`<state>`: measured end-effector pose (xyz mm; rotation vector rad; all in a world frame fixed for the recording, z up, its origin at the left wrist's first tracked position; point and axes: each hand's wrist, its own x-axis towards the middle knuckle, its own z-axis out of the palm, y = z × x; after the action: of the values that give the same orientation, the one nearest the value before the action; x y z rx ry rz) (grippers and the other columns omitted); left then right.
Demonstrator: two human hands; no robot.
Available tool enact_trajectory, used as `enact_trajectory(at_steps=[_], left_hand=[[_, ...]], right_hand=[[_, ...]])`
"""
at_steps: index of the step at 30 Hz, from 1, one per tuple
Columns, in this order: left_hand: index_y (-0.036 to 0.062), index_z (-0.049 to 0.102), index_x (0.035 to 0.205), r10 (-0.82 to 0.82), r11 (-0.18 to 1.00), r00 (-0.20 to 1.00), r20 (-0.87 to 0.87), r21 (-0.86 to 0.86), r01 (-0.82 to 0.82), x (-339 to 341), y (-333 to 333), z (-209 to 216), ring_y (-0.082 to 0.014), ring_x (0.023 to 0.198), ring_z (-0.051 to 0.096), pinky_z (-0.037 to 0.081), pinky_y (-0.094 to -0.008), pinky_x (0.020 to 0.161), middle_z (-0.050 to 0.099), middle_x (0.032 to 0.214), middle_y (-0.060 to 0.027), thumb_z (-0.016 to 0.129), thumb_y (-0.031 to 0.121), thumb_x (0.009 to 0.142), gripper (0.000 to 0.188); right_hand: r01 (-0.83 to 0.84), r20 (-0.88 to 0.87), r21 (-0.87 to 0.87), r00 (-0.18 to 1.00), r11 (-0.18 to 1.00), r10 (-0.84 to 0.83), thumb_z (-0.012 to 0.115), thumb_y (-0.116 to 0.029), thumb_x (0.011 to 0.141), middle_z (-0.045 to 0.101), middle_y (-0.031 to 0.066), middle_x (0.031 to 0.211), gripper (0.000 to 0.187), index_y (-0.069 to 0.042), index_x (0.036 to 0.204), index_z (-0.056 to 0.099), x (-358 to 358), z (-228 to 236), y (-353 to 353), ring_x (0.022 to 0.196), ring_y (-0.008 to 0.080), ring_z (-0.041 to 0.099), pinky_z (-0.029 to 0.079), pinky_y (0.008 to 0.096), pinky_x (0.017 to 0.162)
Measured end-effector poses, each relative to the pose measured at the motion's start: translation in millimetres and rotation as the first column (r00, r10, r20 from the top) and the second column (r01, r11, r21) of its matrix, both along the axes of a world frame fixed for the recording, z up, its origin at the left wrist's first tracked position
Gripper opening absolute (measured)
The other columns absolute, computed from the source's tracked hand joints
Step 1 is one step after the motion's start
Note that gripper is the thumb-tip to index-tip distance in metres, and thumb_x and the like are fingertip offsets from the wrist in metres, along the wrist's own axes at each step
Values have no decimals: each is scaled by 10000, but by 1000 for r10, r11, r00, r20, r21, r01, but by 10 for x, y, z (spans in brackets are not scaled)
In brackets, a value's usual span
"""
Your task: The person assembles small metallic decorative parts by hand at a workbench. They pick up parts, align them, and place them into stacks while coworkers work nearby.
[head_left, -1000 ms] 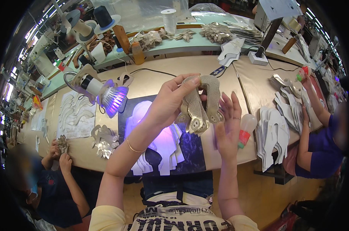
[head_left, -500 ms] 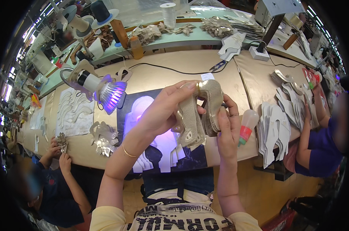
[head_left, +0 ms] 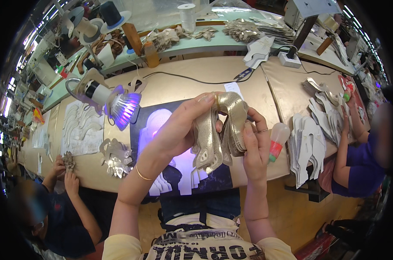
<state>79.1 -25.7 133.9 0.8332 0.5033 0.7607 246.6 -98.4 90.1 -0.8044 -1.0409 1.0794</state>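
Above the table I hold up a stack of gold, metallic-looking shoe upper pieces, curved like a horseshoe with the two ends hanging down. My left hand is closed on the stack's left side, thumb on top near the bend. My right hand grips its right side, the thumb against the layered edges. Below my hands, a pile of white cut pieces lies on a dark mat, lit violet by a lamp. Part of this pile is hidden by my left hand and forearm.
Right of my hand lies a bottle with a red and green cap, near stacked white pieces. Gold pieces rest left of the mat. A cable crosses the table's far side. Co-workers sit at left and right.
The stack has tilted in my hands, so more of its shiny gold face shows and its lower ends hang slightly lower. Both hands keep their grip.
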Motion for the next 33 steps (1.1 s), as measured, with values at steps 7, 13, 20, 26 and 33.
enact_trajectory(at_steps=[7,13,20,26,33], left_hand=[[44,521,1257,-21,1000,1000,-24,-7,20,318,178,-203,-71,731,535,502,-238,625,568,949,-6,537,318,999,377],[43,573,1235,32,996,997,-72,-78,-38,728,310,-313,-53,685,507,499,-228,619,605,977,-13,560,317,986,370],[53,584,1214,-106,991,972,-211,60,121,948,474,-342,-73,787,536,483,-245,700,614,1004,-4,527,371,995,390],[68,495,1336,30,995,935,-352,100,6,824,529,-574,-153,1043,594,459,-279,846,610,1166,-51,484,355,1011,434],[58,518,1311,106,990,833,-543,134,-38,4,316,-917,-165,1028,620,475,-286,833,610,1189,-72,523,298,994,397]], right_hand=[[-247,-299,-183,936,952,186,476,-260,1015,644,77,1069,395,-39,1338,419,475,-79,306,952,92,628,509,237,806],[-226,-224,-269,960,936,167,592,-310,969,633,14,1009,485,-94,1358,399,828,-191,225,892,73,624,521,230,739],[-213,-189,-246,967,946,169,587,-203,953,639,27,1078,498,-80,1393,389,1114,-181,119,926,86,635,528,227,775],[-70,-307,-158,952,985,18,523,-212,979,617,10,1134,408,-90,1362,449,1595,-167,317,958,79,630,546,249,800],[291,-441,53,865,955,-239,460,-192,1017,586,74,1240,328,-192,1345,460,2781,-309,919,1107,231,607,545,444,928]])
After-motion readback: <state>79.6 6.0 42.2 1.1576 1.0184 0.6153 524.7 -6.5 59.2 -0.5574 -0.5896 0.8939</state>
